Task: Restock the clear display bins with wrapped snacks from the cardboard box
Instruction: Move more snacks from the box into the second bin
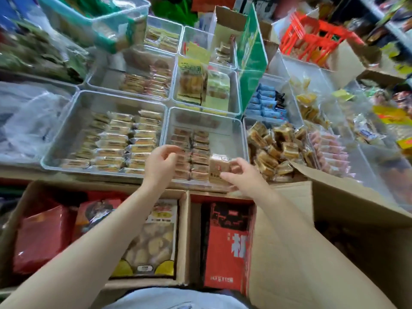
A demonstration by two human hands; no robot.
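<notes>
Item: wrapped snack (219,169), tan, square, in clear film. Location: over the near right corner of the middle clear bin (231,130), pinched in my right hand (243,178) between thumb and fingers. I judge it about to be set down.

Item: left hand (161,162). Fingers loosely curled over the near rows of snacks (191,150) in that bin; I cannot tell whether they pinch a packet or only touch the row.

Item: cardboard box (334,204), at my right, flap raised beside the bin. Its contents are dark and I cannot make them out.

Item: neighbouring bin (270,148), right of the middle one, heaped with loose packets of similar colour.

Risks, as I judge them:
- Slick film and a fingertip pinch: the packet may slip and drop onto the boxes below the desk edge.
- Similar packets next door: it may land in the wrong bin.
- The left hand sits on the tidy rows, so a nudge could knock them askew.
- The raised flap stands near my right forearm and could catch it.
</notes>
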